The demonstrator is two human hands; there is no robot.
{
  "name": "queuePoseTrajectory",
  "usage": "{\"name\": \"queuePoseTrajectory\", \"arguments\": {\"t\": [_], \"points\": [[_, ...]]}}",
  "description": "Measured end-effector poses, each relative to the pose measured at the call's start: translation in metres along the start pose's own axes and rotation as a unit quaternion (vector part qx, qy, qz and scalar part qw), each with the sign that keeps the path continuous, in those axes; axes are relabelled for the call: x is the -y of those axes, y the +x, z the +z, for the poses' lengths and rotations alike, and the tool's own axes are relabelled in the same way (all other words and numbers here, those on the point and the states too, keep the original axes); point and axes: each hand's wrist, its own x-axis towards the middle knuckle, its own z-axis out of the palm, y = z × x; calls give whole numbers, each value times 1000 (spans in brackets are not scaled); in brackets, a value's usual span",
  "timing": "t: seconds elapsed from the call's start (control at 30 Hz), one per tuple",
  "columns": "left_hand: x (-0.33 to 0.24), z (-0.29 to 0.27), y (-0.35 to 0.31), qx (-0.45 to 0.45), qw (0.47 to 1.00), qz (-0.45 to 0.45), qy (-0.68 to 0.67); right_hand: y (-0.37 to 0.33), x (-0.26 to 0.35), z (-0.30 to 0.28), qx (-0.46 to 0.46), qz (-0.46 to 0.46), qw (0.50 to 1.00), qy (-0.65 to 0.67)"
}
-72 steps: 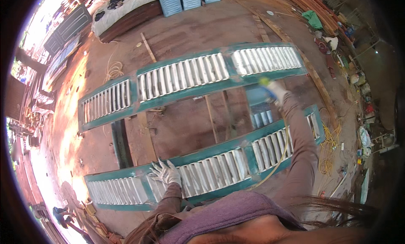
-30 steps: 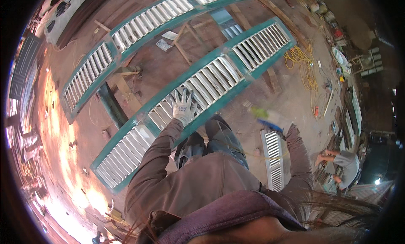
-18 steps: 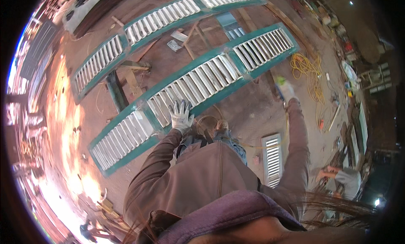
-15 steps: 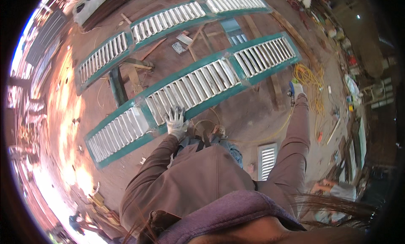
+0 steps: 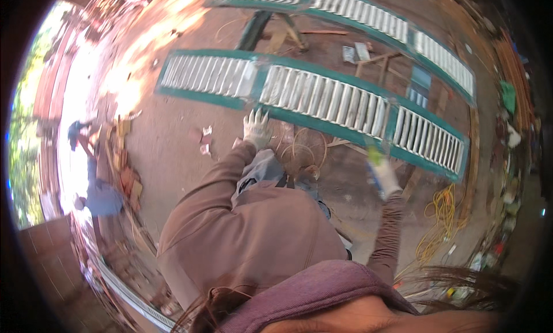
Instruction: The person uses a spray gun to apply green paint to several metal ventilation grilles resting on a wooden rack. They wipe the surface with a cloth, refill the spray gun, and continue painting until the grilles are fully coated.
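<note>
A long green shutter panel point(image 5: 320, 118) with white louvre slats lies across the middle, in three slatted sections. My left hand point(image 5: 257, 129), in a pale glove, rests with spread fingers at the panel's near edge, by the joint between the left and middle sections. My right hand point(image 5: 386, 179), also gloved, grips a blue and yellow-green handheld air tool point(image 5: 376, 160). Motion blurs the tool, and its exact kind is unclear. It is close to the panel's near edge, by the joint of the middle and right sections; whether it touches cannot be made out.
A second green louvred panel point(image 5: 360, 13) lies farther back. Wooden supports point(image 5: 291, 31) stand beneath and between the panels. A coiled yellow hose point(image 5: 439, 215) lies on the floor at right. Wood pieces point(image 5: 124, 160) are at left, near another person point(image 5: 101, 195) in blue.
My view has turned, shifting the panels. My right hand has brought the air tool from out by the coiled hose to the panel's near edge. My left hand stays spread at that edge.
</note>
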Motion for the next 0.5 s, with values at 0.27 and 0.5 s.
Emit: {"name": "queuePoseTrajectory", "arguments": {"t": [0.27, 0.5], "points": [[4, -1, 35, 51, 954, -167, -243, 77, 147, 119, 58, -8, 995, 78], [64, 51, -127, 123, 898, -208, -367, 128, 267, 248, 92, -226, 942, -233]]}}
